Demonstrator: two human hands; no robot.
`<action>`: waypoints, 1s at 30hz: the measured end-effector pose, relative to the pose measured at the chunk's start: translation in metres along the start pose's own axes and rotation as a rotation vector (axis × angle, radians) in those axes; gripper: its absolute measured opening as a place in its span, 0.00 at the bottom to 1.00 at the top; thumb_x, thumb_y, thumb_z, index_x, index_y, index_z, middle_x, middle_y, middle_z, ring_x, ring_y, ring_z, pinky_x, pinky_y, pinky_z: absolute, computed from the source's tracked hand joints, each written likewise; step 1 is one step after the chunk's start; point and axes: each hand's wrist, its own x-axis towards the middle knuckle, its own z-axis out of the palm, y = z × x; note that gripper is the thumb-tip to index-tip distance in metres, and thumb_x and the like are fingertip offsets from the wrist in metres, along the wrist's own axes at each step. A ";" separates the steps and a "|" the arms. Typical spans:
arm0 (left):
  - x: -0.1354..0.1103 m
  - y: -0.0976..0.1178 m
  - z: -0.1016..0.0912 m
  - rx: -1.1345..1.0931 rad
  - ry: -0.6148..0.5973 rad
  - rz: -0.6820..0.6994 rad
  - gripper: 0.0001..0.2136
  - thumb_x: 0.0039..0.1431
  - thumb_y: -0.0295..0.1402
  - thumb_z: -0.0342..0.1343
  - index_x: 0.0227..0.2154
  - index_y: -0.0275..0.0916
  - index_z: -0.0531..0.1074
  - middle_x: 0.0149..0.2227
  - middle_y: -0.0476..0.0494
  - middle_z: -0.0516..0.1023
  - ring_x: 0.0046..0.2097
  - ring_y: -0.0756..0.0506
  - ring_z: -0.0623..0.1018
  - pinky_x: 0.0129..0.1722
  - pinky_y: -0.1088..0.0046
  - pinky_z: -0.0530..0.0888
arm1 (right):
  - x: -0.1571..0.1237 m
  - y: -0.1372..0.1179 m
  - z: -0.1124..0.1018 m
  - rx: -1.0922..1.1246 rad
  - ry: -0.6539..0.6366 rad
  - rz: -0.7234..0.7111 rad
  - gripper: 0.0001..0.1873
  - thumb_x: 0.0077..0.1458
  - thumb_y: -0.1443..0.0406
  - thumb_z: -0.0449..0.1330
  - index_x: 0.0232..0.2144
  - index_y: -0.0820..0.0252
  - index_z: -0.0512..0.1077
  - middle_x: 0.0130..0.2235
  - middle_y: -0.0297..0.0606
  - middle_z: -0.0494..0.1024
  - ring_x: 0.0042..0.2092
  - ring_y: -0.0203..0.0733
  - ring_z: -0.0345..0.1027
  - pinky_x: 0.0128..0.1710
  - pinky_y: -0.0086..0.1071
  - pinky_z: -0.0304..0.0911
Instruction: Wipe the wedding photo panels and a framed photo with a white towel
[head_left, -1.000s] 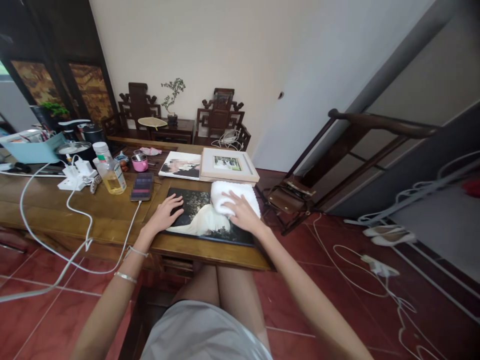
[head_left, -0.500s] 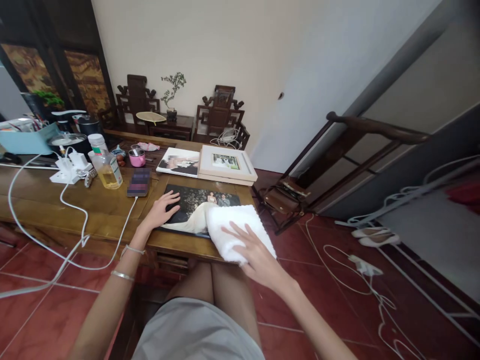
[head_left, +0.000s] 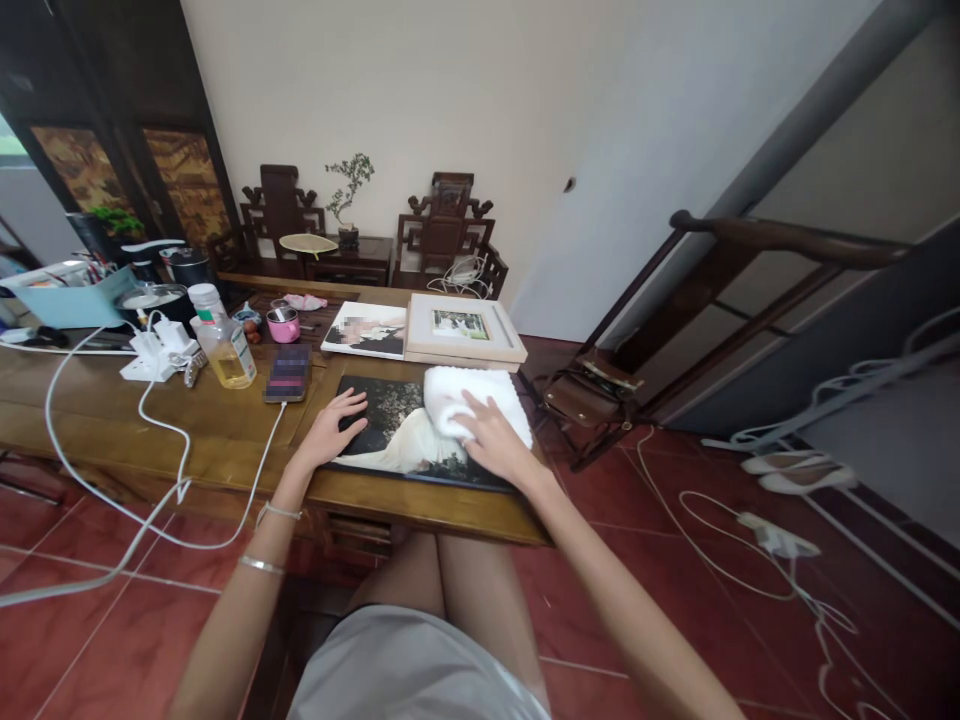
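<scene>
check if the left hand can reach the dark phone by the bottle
Probably yes: the left hand rests flat on the large dark photo print, and only bare brown wooden table separates it from the dark rectangular phone close by.

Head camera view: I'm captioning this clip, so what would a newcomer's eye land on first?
The right hand presses a white towel onto a dark photo print at the near edge of the wooden table, while the left hand lies flat on the print's left side. Behind it lies a pale framed picture, and white cables trail off the table's left.
</scene>
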 end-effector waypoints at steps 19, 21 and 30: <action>-0.001 -0.003 0.002 0.007 -0.003 -0.019 0.23 0.58 0.42 0.51 0.54 0.37 0.67 0.60 0.39 0.63 0.64 0.42 0.59 0.63 0.58 0.55 | 0.030 0.046 0.004 0.033 0.028 0.080 0.20 0.52 0.71 0.49 0.48 0.63 0.69 0.56 0.51 0.67 0.62 0.55 0.52 0.57 0.56 0.49; -0.001 -0.002 0.002 0.008 0.005 -0.022 0.23 0.58 0.43 0.51 0.54 0.36 0.67 0.60 0.39 0.63 0.63 0.42 0.59 0.63 0.59 0.55 | 0.024 0.036 0.002 0.006 0.013 0.079 0.22 0.50 0.73 0.49 0.48 0.64 0.69 0.58 0.53 0.65 0.62 0.56 0.50 0.57 0.57 0.47; 0.001 -0.006 0.005 0.015 0.021 -0.008 0.22 0.60 0.43 0.48 0.53 0.37 0.67 0.60 0.39 0.64 0.63 0.43 0.59 0.63 0.60 0.55 | -0.093 -0.053 -0.026 0.082 -0.093 -0.139 0.21 0.36 0.77 0.49 0.32 0.57 0.72 0.64 0.35 0.55 0.67 0.49 0.33 0.63 0.57 0.34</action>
